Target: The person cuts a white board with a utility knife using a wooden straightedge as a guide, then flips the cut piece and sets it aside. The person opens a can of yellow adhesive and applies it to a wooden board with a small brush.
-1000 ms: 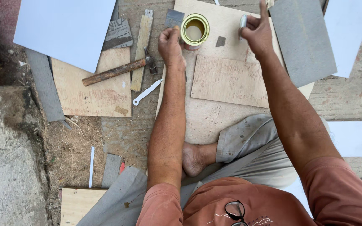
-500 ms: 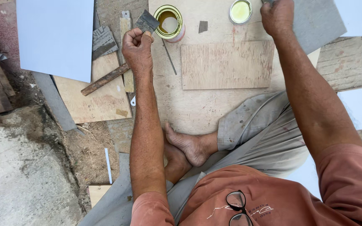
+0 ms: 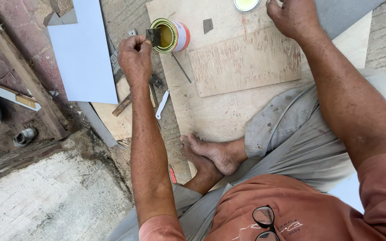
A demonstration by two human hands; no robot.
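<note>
Because the open tin (image 3: 168, 35) lies tipped on its side on the big board (image 3: 193, 107), we hold a small flat scraper (image 3: 153, 35) pinched in our left hand (image 3: 135, 56) at its mouth; that way the yellowish glue is within reach. Our right hand (image 3: 293, 17) presses fingers-down on the far edge of the small wood panel (image 3: 246, 60), well apart from the left, seemingly steadying it; the lid (image 3: 245, 4) sits just beside it.

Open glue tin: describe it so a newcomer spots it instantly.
Find the big plywood sheet on the ground. At its top-left corner stands the open glue tin, beside the left hand holding a small dark scraper at its rim. It alone is round, with yellowish contents.
</note>
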